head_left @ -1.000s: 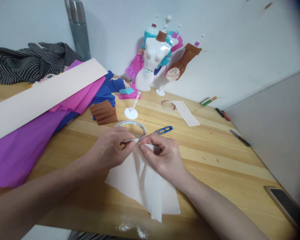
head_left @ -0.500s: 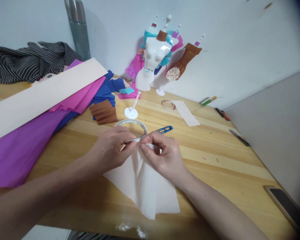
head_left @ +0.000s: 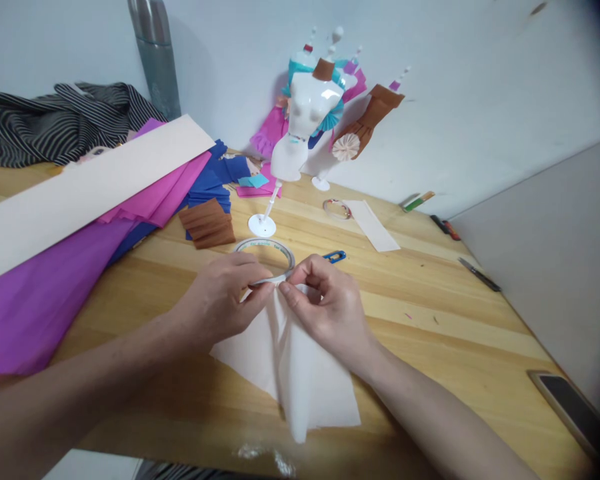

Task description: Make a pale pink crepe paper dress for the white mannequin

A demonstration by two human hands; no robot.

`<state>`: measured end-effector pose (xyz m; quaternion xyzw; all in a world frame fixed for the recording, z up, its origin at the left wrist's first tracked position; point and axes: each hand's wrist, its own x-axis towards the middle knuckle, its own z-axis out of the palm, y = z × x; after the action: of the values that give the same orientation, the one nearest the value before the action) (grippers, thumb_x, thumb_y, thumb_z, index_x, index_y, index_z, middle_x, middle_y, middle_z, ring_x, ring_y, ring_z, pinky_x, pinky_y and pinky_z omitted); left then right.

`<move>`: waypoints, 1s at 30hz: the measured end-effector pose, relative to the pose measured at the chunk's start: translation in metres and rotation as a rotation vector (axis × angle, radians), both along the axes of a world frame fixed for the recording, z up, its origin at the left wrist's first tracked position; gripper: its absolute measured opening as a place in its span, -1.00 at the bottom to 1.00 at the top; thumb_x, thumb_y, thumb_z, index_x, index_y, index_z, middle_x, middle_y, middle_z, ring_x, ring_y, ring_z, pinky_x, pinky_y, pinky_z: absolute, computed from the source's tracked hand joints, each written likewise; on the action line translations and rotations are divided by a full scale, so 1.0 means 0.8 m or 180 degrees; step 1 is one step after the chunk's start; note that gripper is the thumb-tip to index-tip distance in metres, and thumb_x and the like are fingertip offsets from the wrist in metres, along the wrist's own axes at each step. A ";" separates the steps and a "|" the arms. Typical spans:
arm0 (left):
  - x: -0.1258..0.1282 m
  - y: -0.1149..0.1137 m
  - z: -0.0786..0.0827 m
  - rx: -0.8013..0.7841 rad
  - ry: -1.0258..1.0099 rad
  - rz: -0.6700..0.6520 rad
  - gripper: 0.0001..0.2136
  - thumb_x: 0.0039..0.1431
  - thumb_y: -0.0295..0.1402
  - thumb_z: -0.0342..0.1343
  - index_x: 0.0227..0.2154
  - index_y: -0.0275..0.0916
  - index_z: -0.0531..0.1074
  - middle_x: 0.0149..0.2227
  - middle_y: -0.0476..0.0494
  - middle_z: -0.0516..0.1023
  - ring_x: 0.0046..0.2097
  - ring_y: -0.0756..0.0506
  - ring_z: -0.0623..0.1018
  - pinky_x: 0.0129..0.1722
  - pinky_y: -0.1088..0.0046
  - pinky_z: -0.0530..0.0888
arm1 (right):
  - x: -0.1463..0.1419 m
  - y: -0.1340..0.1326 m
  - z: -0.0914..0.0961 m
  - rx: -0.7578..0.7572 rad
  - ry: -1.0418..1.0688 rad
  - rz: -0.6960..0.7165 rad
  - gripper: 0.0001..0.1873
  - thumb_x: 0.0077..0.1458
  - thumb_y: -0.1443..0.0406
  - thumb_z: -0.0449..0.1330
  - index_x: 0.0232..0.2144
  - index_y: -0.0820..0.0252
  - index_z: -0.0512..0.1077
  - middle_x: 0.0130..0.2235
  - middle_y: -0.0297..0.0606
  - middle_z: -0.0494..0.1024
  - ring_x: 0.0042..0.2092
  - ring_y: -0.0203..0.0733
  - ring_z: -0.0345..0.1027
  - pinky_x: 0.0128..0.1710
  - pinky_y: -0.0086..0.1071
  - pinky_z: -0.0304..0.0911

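slim-fingered left hand [head_left: 225, 293] and right hand [head_left: 333, 307], both bare
narrows smoothly toward the hand along bare left forearm [head_left: 110, 363] and bare right forearm [head_left: 425, 403], plain all the way to the frame's edges; shows dark cloth [head_left: 180, 473] with thin pale stripes at the bottom edge, too cropped to tell whether worn.

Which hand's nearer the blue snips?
Right. The right hand is just in front of the blue snips, covering part of them; the left hand is farther off, to their left, by the tape roll.
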<state>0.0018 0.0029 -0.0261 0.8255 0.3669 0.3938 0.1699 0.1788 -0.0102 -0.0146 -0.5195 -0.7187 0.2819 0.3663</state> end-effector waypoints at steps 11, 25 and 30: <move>0.000 -0.004 0.005 -0.0053 -0.0194 0.0008 -0.88 0.06 -0.50 0.06 -0.56 -0.28 0.38 -0.56 0.02 0.32 -0.50 0.04 0.29 -0.51 0.52 0.24 | 0.000 0.005 -0.001 -0.0138 0.0189 -0.0049 -0.77 -0.04 0.27 0.20 -0.56 0.14 0.19 -0.61 -0.49 0.18 -0.61 -0.43 -0.02 -0.63 -0.48 -0.07; -0.002 0.000 0.003 -0.0097 -0.0308 0.0115 -0.87 0.07 -0.51 0.08 -0.56 -0.30 0.39 -0.54 -0.01 0.36 -0.47 0.04 0.35 -0.48 0.54 0.28 | 0.008 0.004 0.008 -0.0194 -0.0077 0.0028 -0.83 -0.01 0.25 0.16 -0.55 0.20 0.31 -0.63 -0.43 0.26 -0.61 -0.40 0.05 -0.62 -0.48 -0.02; -0.002 0.000 0.002 -0.0061 -0.0252 0.0171 -0.87 0.08 -0.50 0.07 -0.56 -0.29 0.39 -0.53 -0.02 0.38 -0.48 0.04 0.34 -0.49 0.53 0.27 | 0.005 0.001 0.008 -0.0192 0.0000 0.0070 -0.85 -0.02 0.29 0.15 -0.56 0.21 0.32 -0.65 -0.46 0.22 -0.65 -0.44 -0.01 -0.67 -0.50 -0.09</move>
<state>0.0004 0.0032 -0.0248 0.7974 0.3857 0.4271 0.1814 0.1830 -0.0094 -0.0086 -0.5223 -0.7155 0.3075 0.3474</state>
